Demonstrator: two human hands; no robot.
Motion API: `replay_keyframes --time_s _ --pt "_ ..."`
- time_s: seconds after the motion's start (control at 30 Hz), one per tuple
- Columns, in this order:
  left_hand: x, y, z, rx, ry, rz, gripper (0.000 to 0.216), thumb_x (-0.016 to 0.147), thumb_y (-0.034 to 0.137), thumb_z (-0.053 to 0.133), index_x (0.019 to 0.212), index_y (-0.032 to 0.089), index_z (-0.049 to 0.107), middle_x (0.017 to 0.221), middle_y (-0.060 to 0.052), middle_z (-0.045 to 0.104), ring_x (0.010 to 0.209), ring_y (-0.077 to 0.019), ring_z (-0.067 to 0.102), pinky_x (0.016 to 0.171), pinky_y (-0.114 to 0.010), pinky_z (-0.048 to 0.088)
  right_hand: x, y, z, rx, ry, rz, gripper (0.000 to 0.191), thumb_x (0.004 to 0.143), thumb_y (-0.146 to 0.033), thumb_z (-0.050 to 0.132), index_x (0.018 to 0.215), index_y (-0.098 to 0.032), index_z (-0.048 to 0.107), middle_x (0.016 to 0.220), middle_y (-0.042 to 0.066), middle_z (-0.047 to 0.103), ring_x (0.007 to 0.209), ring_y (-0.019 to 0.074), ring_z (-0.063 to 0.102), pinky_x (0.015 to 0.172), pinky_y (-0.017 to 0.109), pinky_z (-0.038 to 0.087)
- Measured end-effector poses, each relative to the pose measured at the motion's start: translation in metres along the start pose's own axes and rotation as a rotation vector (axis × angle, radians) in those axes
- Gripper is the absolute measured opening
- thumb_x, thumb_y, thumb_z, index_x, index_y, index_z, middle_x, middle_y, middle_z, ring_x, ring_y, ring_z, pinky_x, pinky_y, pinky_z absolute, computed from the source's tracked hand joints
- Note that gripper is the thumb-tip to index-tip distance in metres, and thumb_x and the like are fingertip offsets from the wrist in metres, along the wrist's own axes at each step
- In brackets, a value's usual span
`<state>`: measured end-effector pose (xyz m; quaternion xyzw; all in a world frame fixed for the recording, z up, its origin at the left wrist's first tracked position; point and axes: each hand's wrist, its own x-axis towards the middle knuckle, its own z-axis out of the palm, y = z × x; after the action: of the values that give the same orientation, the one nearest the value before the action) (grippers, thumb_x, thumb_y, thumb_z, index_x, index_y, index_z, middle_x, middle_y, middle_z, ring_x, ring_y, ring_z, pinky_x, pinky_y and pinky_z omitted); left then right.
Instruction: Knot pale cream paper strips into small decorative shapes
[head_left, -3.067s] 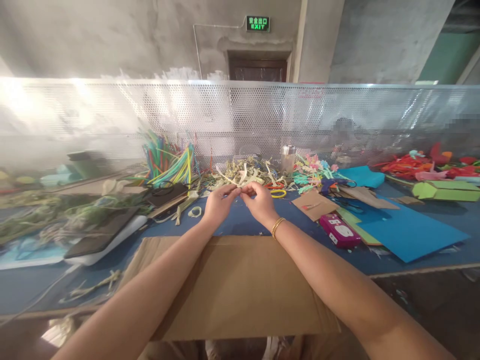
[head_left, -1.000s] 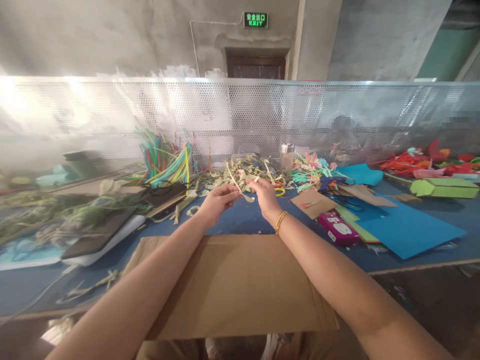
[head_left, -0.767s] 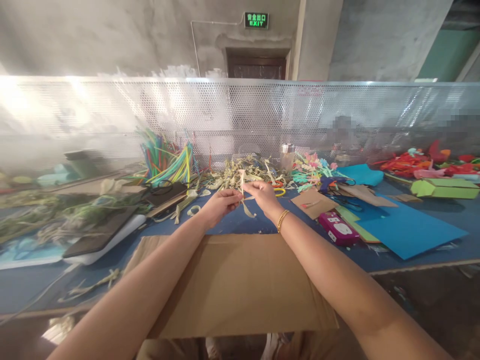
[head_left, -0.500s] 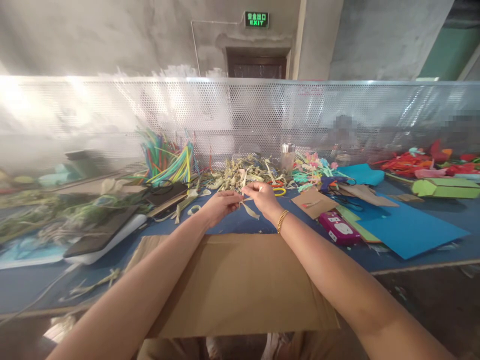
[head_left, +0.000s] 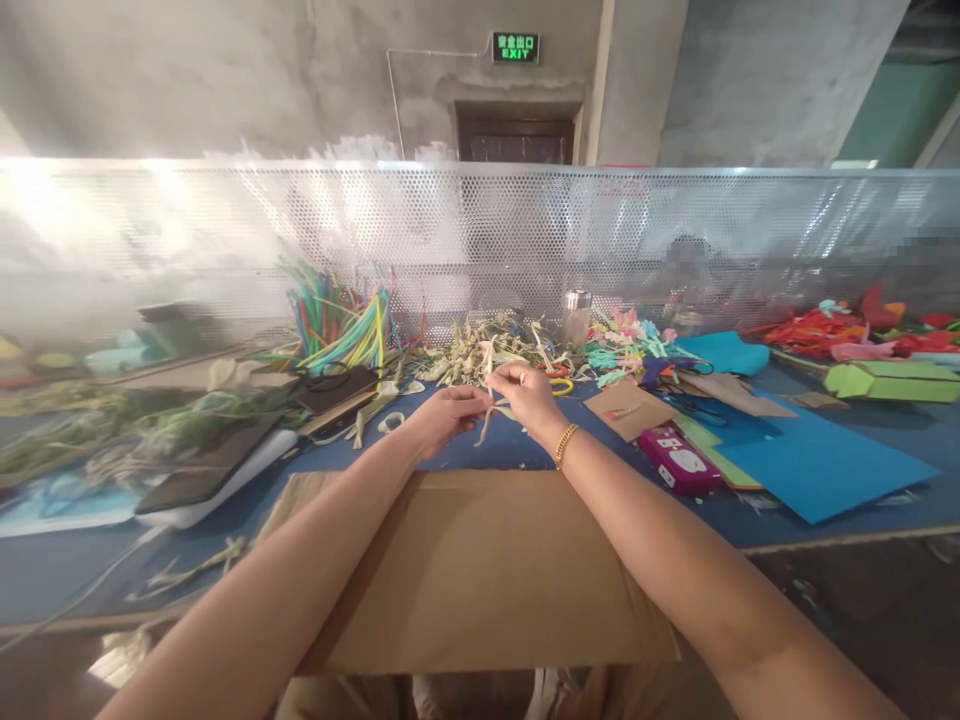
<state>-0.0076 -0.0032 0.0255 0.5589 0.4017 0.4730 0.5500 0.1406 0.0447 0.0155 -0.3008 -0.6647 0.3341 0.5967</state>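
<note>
My left hand (head_left: 444, 418) and my right hand (head_left: 529, 402) meet above the blue table, fingertips almost touching. Both are closed in a pinch on a thin, pale beige strip (head_left: 483, 430), which looks like dried husk or fabric. One end of the strip stands up above the fingers, another hangs below them, and a piece sticks out toward my right palm. The fingertips partly hide where the strip crosses. Under my forearms, a flat cardboard sheet (head_left: 480, 570) lies across my lap and the table's front edge. Behind my hands is a heap of similar beige strips (head_left: 469, 352).
Coloured pipe cleaners (head_left: 352, 335) stand at back left, near a glass bottle (head_left: 577, 320). A yellow ring (head_left: 561, 386) lies behind my right hand. To the right are a purple box (head_left: 678, 461) and blue sheets (head_left: 817, 460). A perforated metal screen (head_left: 517, 215) runs along the back.
The strip's loose end, which drooped to the lower right, now hangs down more to the left, with a piece pointing right. My hands have stayed nearly in place.
</note>
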Motion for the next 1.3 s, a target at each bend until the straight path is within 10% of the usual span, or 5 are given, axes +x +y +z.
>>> replay_keyframes --time_s 0.17,0.27,0.5,0.67,1.3 --pt "0.005 -0.003 -0.001 -0.193 0.126 0.05 0.012 0.073 0.024 0.074 0.079 0.015 0.069 0.078 -0.004 0.066 0.067 -0.0091 0.059 0.06 -0.019 0.048 0.003 -0.002 -0.006 -0.114 0.265 0.025 0.053 0.071 -0.055 0.066 0.108 -0.018 0.058 0.108 0.01 0.061 0.095 0.0196 0.057 0.084 0.033 0.045" --pt "0.008 -0.003 -0.002 -0.287 0.186 0.116 0.009 0.071 0.013 0.073 0.079 0.014 0.069 0.087 -0.006 0.069 0.079 -0.0115 0.064 0.078 -0.024 0.053 -0.002 -0.007 -0.006 -0.286 0.345 -0.087 0.045 0.074 -0.055 0.064 0.099 -0.018 0.06 0.101 0.01 0.063 0.092 0.0204 0.056 0.085 0.035 0.043" --pt "0.012 -0.009 -0.005 -0.353 0.242 0.223 0.021 0.061 0.014 0.079 0.077 0.017 0.067 0.085 -0.002 0.07 0.081 -0.0125 0.064 0.081 -0.027 0.052 -0.014 -0.015 -0.001 -0.597 0.025 -0.203 0.018 0.08 -0.04 0.066 0.076 -0.022 0.069 0.082 0.005 0.068 0.088 0.0219 0.057 0.086 0.037 0.037" --pt "0.012 -0.01 -0.007 -0.126 0.304 0.216 0.023 0.058 0.022 0.082 0.074 0.019 0.066 0.074 0.002 0.067 0.064 -0.0095 0.057 0.06 -0.022 0.043 -0.011 -0.008 -0.001 -0.564 -0.003 -0.208 0.005 0.078 -0.027 0.066 0.075 -0.022 0.066 0.083 0.002 0.068 0.086 0.0197 0.059 0.083 0.034 0.04" --pt "0.007 0.005 -0.006 0.19 0.277 0.336 0.018 0.062 0.035 0.077 0.069 0.02 0.069 0.061 0.001 0.06 0.067 -0.0155 0.054 0.062 -0.026 0.039 -0.01 -0.015 -0.004 -0.508 -0.042 -0.246 0.015 0.083 -0.031 0.058 0.074 -0.022 0.066 0.071 0.001 0.068 0.069 0.0167 0.061 0.071 0.028 0.041"
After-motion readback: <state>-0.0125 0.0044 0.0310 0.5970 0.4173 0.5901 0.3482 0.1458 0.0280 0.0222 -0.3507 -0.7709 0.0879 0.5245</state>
